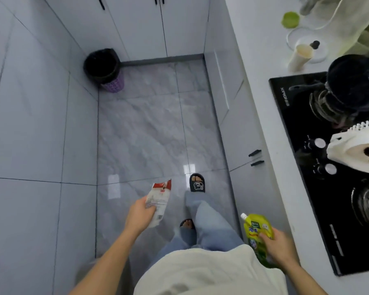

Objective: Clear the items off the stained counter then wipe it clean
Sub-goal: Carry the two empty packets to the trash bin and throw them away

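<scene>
My left hand (140, 216) grips a white and red packet (159, 199) out over the floor. My right hand (280, 248) holds a yellow-green spouted pouch (256, 232) beside the front edge of the pale counter (262, 67), which runs along the right. On the counter's far end sit a lime-green lid (290, 19), a clear glass lid (300, 35), a small cream bottle (299, 57) and a pale cloth (354, 20).
A black hob (296, 133) carries a black pot (354, 86), with a white paper-roll holder (358, 150) over it. A black-lined purple bin (104, 69) stands in the far floor corner. Grey tiled floor (147, 128) stretches ahead between wall and cabinets; my slippered feet (197, 183) are on it.
</scene>
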